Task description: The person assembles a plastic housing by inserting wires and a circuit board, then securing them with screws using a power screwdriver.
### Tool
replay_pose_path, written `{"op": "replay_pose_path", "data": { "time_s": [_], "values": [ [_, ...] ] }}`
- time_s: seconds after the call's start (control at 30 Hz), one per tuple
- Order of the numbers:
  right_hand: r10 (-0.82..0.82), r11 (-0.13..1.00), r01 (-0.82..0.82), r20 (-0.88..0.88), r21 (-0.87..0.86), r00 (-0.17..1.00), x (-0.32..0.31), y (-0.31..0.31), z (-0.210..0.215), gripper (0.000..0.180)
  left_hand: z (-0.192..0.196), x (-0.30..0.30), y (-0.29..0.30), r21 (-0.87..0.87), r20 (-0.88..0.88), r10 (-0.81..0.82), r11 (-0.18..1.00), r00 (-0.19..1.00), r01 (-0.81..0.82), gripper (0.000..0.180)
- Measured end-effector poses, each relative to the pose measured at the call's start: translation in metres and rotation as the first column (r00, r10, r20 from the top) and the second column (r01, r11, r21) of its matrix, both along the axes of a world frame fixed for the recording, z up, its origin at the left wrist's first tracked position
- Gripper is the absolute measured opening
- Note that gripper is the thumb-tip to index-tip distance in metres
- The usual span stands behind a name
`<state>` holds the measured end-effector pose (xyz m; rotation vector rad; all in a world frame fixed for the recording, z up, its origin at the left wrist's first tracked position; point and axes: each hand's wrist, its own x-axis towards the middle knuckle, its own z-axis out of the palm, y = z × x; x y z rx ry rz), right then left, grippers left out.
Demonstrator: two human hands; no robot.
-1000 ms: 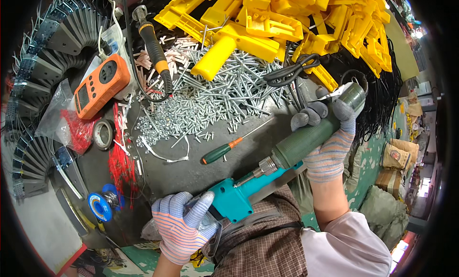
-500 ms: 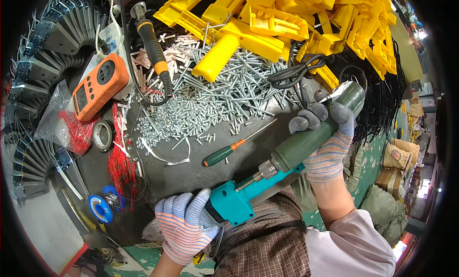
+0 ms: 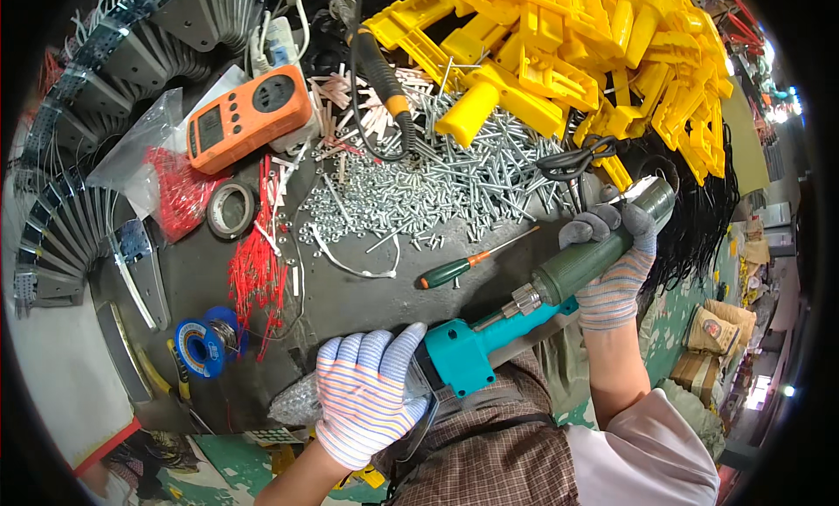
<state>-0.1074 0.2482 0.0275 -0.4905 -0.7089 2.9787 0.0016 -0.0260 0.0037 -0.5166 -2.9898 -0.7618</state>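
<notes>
My left hand (image 3: pixel 367 388), in a striped glove, is closed round the dark end of a teal plastic tool housing (image 3: pixel 463 357), which lies slanted in front of my apron. My right hand (image 3: pixel 616 261), gloved with grey fingertips, grips a dark green electric screwdriver (image 3: pixel 572 272). Its metal chuck (image 3: pixel 526 299) points down and left, with the bit's tip at the housing's edge; whether it sits in a screw I cannot tell. Beyond the housing a hand screwdriver (image 3: pixel 450 272) with a green and orange handle lies on the dark bench (image 3: pixel 350 301).
Loose screws and nuts (image 3: pixel 502 169) cover the bench's middle, with yellow plastic shells (image 3: pixel 559 78) heaped behind. At left are an orange meter (image 3: pixel 249 117), tape roll (image 3: pixel 231 211), red wires (image 3: pixel 260 279), blue solder spool (image 3: pixel 201 347) and stacked metal brackets (image 3: pixel 65 231). Black cables (image 3: pixel 690 218) hang at right.
The whole view has swung, so the bench things sit further right in it. Both hands keep their holds, and the bit stays at the teal housing.
</notes>
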Motion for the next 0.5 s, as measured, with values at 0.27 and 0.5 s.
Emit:
{"op": "replay_pose_path", "data": {
  "time_s": [0.27, 0.5],
  "values": [
    [-0.050, 0.998, 0.048, 0.036, 0.050, 0.998, -0.0017, -0.0047, 0.0038, 0.018, -0.0003, -0.0002, -0.0002, 0.022, -0.032, -0.004, 1.000, 0.999, 0.005, 0.077],
    [-0.003, 1.000, 0.004, -0.031, 0.025, 1.000, 0.0012, -0.0042, 0.0031, 0.019, 0.0000, 0.0026, 0.0031, -0.006, -0.035, 0.001, 1.000, 0.999, -0.001, 0.076]
  ]
}}
